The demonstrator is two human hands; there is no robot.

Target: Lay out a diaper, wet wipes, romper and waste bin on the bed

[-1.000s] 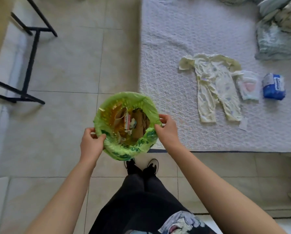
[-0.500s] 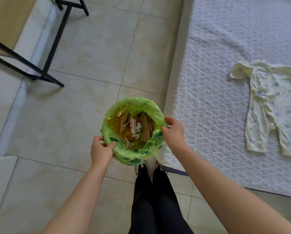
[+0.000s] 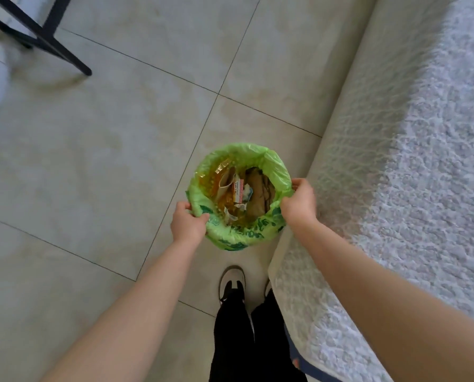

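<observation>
A small round waste bin (image 3: 240, 232), lined with a green plastic bag and holding paper scraps, sits low over the tiled floor right beside the bed's corner. My left hand (image 3: 187, 223) grips the bin's left rim. My right hand (image 3: 299, 202) grips its right rim, close against the bed's side. The bed (image 3: 412, 166) with its white textured cover fills the right of the view. The romper, diaper and wet wipes are out of view.
Beige floor tiles (image 3: 106, 161) spread to the left. A black metal furniture frame (image 3: 45, 42) stands at the top left. My legs in black trousers and my shoes (image 3: 231, 282) are directly below the bin, next to the bed's corner.
The bin, held in both hands, has gone down toward the floor beside the bed. My view has swung left and down, so the romper, diaper and wipes have left the frame.
</observation>
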